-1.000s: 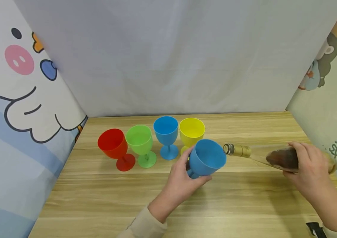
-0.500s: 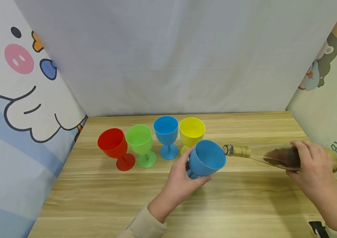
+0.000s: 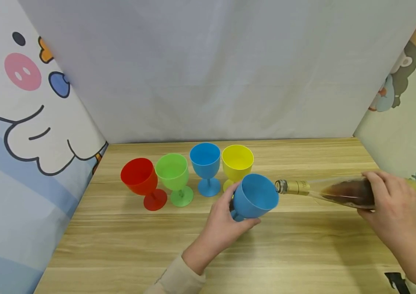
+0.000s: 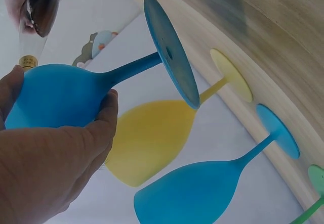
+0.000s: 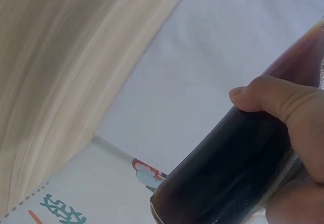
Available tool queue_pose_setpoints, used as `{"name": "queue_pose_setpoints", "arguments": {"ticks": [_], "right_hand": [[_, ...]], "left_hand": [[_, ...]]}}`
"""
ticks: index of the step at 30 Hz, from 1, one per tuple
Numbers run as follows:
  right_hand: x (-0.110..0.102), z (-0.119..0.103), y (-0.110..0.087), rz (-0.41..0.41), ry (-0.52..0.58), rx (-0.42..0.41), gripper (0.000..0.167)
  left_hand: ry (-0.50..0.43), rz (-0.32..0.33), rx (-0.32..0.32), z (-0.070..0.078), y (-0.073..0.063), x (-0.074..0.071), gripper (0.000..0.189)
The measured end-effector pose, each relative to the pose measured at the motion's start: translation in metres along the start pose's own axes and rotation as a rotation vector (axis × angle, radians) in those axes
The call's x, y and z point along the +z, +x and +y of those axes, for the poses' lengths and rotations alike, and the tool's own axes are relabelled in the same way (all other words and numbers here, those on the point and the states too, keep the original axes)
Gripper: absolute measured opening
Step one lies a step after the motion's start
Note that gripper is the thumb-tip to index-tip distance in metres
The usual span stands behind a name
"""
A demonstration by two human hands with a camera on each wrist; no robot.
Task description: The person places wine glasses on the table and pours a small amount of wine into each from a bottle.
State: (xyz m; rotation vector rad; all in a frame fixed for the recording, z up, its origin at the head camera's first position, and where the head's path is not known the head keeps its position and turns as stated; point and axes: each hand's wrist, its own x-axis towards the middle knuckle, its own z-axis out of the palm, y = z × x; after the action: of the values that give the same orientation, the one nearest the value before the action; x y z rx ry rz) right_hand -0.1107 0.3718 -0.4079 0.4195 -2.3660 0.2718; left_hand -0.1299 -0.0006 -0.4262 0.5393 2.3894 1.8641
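In the head view, going left to right, I see little shift in the left hand [image 3: 224,218], which grips the tilted blue cup [image 3: 256,198] low on its bowl, holding it above the table [image 3: 149,245]. The change is in the bottle [image 3: 347,192]: its mouth stays beside that cup's rim while its body and the right hand [image 3: 395,204], wrapped round it, have drifted further right, baring more dark liquid. I judge bottle and cup well lined up, though I see no stream and cannot tell whether they touch. Behind them I have the red cup [image 3: 139,179], green cup [image 3: 172,171], standing blue cup [image 3: 205,163] and yellow cup [image 3: 237,161]. The yellow one, partly hidden just behind the held cup, seems likeliest to get knocked. Beside the right wrist is a black object [image 3: 396,281] I can't identify.
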Motion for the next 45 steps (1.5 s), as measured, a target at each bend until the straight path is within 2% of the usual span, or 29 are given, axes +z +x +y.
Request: {"name": "queue_pose_setpoints", "arguments": {"ticks": [16, 45], "right_hand": [[-0.009, 0.001, 0.006, -0.002, -0.069, -0.028, 0.109], [-0.019, 0.0, 0.012, -0.048, -0.092, -0.014, 0.111]], "left_hand": [[0.017, -0.023, -0.011, -0.002, 0.0, -0.002, 0.088], [0.012, -0.039, -0.012, -0.002, -0.001, -0.002, 0.087]]}}
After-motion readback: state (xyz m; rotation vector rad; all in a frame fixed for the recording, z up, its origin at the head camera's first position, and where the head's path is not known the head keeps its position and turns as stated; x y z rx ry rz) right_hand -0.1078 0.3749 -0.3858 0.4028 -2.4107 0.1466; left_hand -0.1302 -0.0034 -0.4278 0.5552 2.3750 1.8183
